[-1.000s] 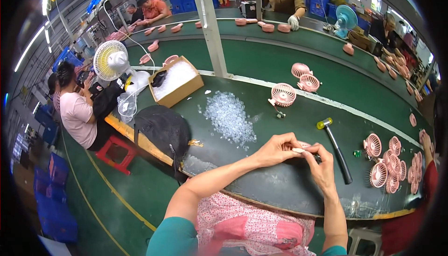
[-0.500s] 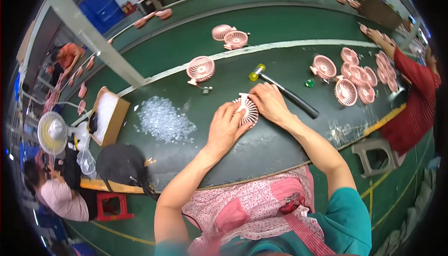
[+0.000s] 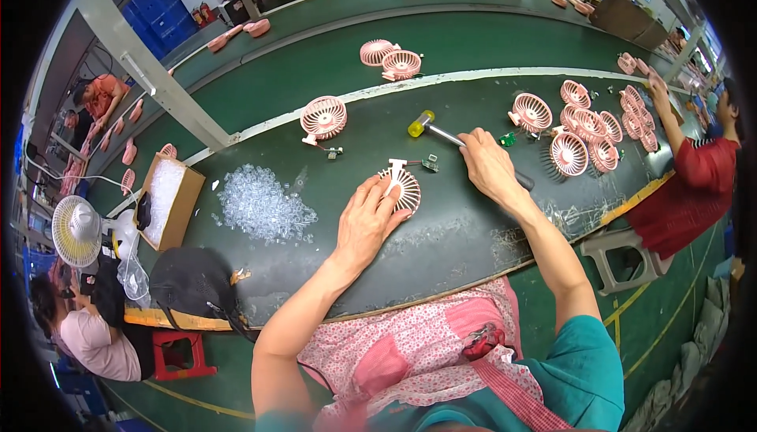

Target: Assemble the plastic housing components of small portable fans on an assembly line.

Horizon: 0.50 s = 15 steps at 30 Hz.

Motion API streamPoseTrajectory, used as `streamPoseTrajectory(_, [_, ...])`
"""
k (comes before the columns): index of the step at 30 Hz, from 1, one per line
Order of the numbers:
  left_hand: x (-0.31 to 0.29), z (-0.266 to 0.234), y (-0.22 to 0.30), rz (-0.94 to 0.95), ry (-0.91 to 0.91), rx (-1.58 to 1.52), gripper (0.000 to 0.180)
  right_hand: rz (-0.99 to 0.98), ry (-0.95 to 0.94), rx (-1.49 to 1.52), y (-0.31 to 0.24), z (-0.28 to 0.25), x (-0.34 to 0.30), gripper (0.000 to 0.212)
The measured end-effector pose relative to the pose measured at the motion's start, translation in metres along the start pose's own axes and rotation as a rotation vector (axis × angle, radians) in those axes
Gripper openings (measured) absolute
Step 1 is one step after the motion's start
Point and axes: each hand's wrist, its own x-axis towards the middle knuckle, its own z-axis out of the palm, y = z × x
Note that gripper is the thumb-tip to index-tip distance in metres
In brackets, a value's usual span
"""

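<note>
The pink fan housing (image 3: 407, 192), at the frame's centre, looks light, stiff and brittle at its thin ribs; its outer rim seems the safest hold. The left hand (image 3: 364, 215) grips it, 4 fingers close together, thumb apart. The right hand (image 3: 490, 165) covers the hammer's (image 3: 445, 133) handle; finger closure is hidden.

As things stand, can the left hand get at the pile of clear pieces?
Most likely yes: nothing stands between the left hand and the clear pieces on the tabletop, though that hand may have to let go of the slatted fan part first.
</note>
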Motion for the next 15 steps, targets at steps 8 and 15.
streamPoseTrajectory(8, [0.003,-0.004,0.0,0.023,0.033,0.001,0.044,0.006,0.348,0.553,-0.058,-0.048,-0.017,0.03])
streamPoseTrajectory(15, [0.001,-0.011,-0.022,-0.052,0.125,-0.082,0.029,0.154,-0.066,0.271,-0.036,-0.033,-0.005,0.022])
